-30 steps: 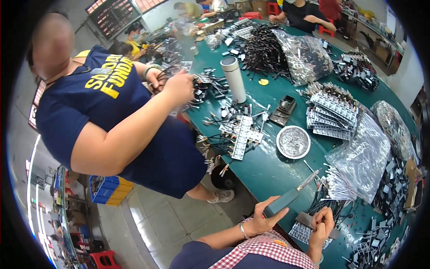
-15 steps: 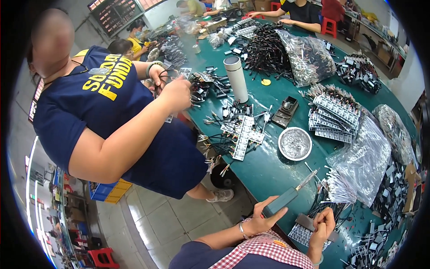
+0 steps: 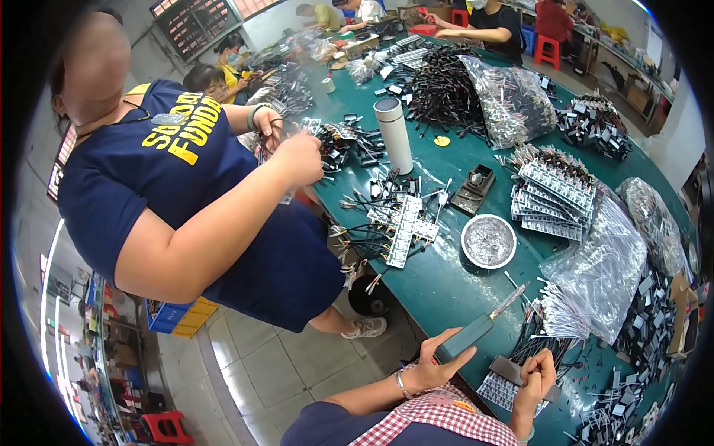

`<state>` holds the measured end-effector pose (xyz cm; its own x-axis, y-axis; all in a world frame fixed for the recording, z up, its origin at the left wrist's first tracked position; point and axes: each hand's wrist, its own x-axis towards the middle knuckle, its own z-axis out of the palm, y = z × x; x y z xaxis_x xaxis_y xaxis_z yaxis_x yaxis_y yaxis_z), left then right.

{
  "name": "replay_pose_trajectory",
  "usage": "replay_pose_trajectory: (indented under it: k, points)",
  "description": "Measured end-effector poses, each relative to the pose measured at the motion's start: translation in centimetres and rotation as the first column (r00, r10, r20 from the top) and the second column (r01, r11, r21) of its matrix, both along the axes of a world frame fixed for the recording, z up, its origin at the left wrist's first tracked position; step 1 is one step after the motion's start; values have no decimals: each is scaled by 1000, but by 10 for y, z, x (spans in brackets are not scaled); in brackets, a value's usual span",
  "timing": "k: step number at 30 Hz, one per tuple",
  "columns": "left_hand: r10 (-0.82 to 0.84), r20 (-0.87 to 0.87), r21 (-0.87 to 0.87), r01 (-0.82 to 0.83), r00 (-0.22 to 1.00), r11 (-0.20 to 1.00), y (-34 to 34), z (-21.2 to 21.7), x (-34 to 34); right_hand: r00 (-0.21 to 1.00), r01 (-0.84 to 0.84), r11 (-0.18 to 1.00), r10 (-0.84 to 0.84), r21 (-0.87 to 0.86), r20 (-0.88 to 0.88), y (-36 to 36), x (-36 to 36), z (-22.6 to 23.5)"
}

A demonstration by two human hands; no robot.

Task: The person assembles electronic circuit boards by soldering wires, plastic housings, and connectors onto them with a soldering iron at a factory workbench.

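In my left hand [image 3: 431,369] is a soldering iron [image 3: 476,333] with a chunky dark green handle; its metal tip points up and right over the table. My right hand [image 3: 537,375] is closed in a pinch above a dark grey bar [image 3: 508,369]; what its fingers hold, if anything, is hidden. Below the bar lies a white circuit board panel [image 3: 497,389]. Black wires and a bundle of white-tipped wires [image 3: 563,316] lie just beyond my right hand.
A round bowl [image 3: 489,241] with silvery residue stands ahead, beside a dark metal holder [image 3: 473,189]. Stacked board panels [image 3: 554,197], clear bags [image 3: 595,256] and small black modules [image 3: 643,320] crowd the right. A white flask [image 3: 393,135] stands farther back. A co-worker [image 3: 193,201] handles wires at left.
My hands and the soldering iron keep nearly the same place. The left co-worker's hands have shifted slightly, and a person across the table has moved an arm.
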<state>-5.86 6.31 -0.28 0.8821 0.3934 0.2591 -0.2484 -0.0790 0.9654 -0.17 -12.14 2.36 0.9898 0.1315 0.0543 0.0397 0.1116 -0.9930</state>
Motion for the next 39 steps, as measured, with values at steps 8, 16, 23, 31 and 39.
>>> replay_pose_trajectory:
  k: [8, 16, 23, 31, 39]
  points:
    - [6, 8, 7, -6, 1000, 1000, 0, 0, 0, 1000, 4, 999, -4, -35, 4, -1, 1, -2]
    - [-10, -25, -33, 10, 1000, 999, 0, -3, 0, 997, 72, 995, -72, -74, 1, 1, 2, -6]
    - [-11, -28, -48, 10, 1000, 999, 1, -2, -1, 999, 0, 995, -5, -102, -49, 0, 2, -3]
    - [1, -27, -40, -2, 1000, 999, 2, 4, -2, 1000, 29, 985, -30, -170, -2, -3, 0, -10]
    - [17, 41, 17, -17, 999, 1000, -1, 1, -8, 999, 31, 987, -27, -159, 32, -8, -8, -8]
